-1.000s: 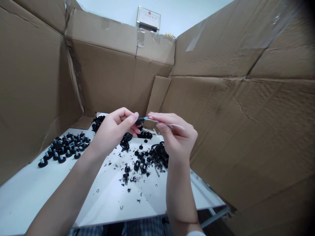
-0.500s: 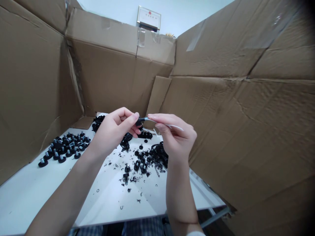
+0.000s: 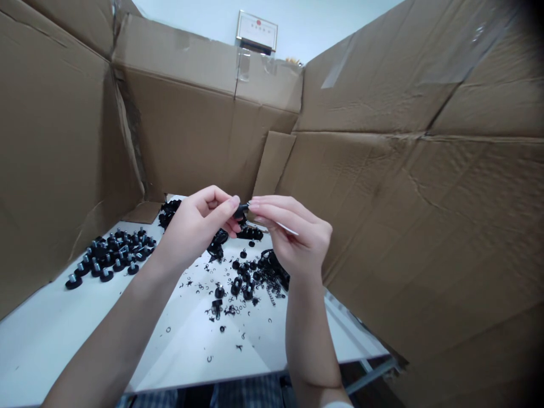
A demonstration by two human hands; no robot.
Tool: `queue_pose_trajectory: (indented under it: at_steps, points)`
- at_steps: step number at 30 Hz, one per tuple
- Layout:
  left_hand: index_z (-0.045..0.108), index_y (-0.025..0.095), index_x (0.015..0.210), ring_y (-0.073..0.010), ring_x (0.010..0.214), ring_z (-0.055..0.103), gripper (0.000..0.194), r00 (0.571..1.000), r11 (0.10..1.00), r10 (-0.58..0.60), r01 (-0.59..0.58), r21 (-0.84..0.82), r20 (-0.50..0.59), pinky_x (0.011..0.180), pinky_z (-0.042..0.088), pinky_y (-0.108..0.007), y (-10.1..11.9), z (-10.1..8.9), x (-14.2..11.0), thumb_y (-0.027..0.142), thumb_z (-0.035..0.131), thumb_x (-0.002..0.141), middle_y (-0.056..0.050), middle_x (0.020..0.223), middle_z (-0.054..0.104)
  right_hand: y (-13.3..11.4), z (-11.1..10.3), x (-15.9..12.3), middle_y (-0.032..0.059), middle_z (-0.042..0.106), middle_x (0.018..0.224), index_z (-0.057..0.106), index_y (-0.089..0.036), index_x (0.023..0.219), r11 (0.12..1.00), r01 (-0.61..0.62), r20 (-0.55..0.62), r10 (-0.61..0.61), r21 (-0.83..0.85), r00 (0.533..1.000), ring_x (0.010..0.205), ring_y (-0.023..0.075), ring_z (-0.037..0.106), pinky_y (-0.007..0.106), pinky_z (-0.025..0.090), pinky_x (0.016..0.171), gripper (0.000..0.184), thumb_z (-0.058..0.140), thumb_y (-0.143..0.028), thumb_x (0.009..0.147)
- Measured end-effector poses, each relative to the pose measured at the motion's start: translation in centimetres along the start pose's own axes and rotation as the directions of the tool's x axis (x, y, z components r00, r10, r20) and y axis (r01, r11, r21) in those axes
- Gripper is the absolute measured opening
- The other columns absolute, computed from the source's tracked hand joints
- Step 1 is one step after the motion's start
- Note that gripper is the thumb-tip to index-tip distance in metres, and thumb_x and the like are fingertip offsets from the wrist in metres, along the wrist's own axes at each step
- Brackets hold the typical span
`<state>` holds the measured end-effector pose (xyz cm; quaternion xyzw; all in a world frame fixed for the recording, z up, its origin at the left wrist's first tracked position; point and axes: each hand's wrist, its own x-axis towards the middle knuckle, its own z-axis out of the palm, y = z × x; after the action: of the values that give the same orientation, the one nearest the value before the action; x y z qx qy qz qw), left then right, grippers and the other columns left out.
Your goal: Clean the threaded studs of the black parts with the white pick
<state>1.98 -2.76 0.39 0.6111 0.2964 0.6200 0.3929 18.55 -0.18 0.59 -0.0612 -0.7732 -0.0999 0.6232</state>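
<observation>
My left hand (image 3: 195, 226) is raised above the white table (image 3: 51, 334) and pinches a small black part (image 3: 241, 211) between thumb and fingers. My right hand (image 3: 293, 235) is closed on a thin white tool (image 3: 284, 228), whose front end meets the black part. The fingertips of both hands nearly touch. Below the hands lie loose black parts and trimmings (image 3: 246, 277).
A group of black round pieces with silver tops (image 3: 113, 255) sits at the left of the table. Another black heap (image 3: 170, 209) lies at the back. Tall cardboard walls (image 3: 403, 198) close in the table on the left, back and right.
My right hand has slid left toward my left hand, so less of the white tool shows between and behind the fingers. My left hand has stayed where it was.
</observation>
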Motion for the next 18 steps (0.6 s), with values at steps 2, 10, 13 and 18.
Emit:
queue_pose_trajectory:
  at_steps: [2, 10, 13, 18]
  points:
    - [0.062, 0.018, 0.078, -0.0092, 0.061, 0.062, 0.022, 1.000, 1.000, 0.002, -0.003, 0.020, 0.010, 0.060, 0.052, -0.019, 0.0, 0.1, -0.2, 0.038, 0.064, 0.086, 0.003, 0.066, 0.063, 0.4, 0.2, 0.0, 0.0026, 0.076, 0.098, 0.074, -0.027, 0.099, 1.000, 0.002, 0.012, -0.002, -0.005, 1.000, 0.092, 0.0157, 0.072, 0.031, 0.062, 0.077, 0.029, 0.060, -0.005, 0.085]
    - [0.063, 0.020, 0.089, -0.0100, 0.071, 0.065, 0.013, 0.998, 0.987, 0.055, -0.056, 0.153, 0.008, 0.066, 0.052, -0.019, 0.8, 0.2, -0.8, 0.031, 0.068, 0.083, 0.002, 0.078, 0.065, 0.5, -0.1, -0.4, -0.0011, 0.073, 0.094, 0.071, -0.033, 0.108, 0.966, -0.232, -0.110, 0.244, 0.115, 0.963, 0.079, 0.0116, 0.070, 0.029, 0.060, 0.071, 0.026, 0.054, -0.020, 0.093]
    - [0.064, 0.021, 0.094, -0.0125, 0.076, 0.066, 0.017, 0.998, 0.980, 0.069, -0.070, 0.186, 0.009, 0.065, 0.052, -0.020, 1.0, 0.2, -0.9, 0.030, 0.070, 0.081, 0.000, 0.081, 0.066, 0.2, -0.3, -0.2, -0.0013, 0.074, 0.092, 0.069, -0.032, 0.111, 0.967, -0.238, -0.059, 0.244, 0.096, 0.968, 0.080, 0.0122, 0.070, 0.030, 0.061, 0.075, 0.029, 0.051, -0.018, 0.094]
    - [0.065, 0.019, 0.089, -0.0136, 0.072, 0.067, 0.016, 0.998, 0.987, 0.048, -0.043, 0.156, -0.028, 0.066, 0.054, -0.023, 1.2, 0.2, -0.9, 0.033, 0.068, 0.082, -0.001, 0.078, 0.067, -0.2, -0.7, 0.0, 0.0017, 0.071, 0.107, 0.071, -0.032, 0.110, 0.988, -0.145, -0.026, 0.146, 0.045, 0.989, 0.089, 0.0152, 0.069, 0.034, 0.062, 0.077, 0.027, 0.054, -0.020, 0.093]
